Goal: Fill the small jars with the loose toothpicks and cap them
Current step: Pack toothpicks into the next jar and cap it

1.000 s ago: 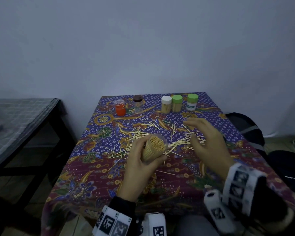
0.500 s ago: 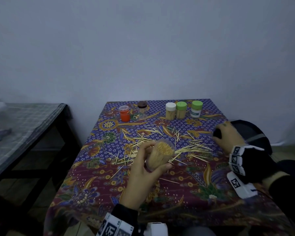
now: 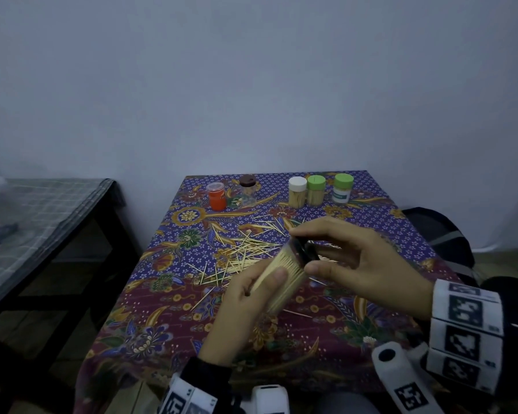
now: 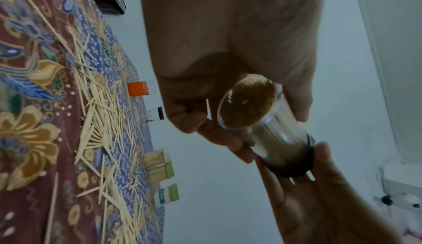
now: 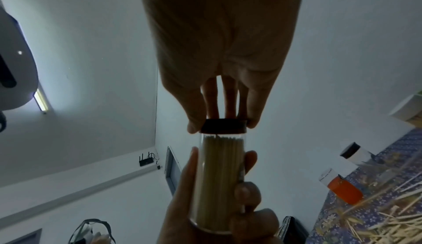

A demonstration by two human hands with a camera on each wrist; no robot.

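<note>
Between both hands, capped jar.

Six jars total: five standing on the surface – one orange, one dark-capped, one white-capped, two green-capped – plus one held clear jar with one dark cap. Two hands. Loose toothpicks: too many to count.

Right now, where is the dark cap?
In the head view the dark cap sits mid-table on the mouth of the toothpick-filled jar, pinched by the right hand; the left hand grips the jar.
</note>
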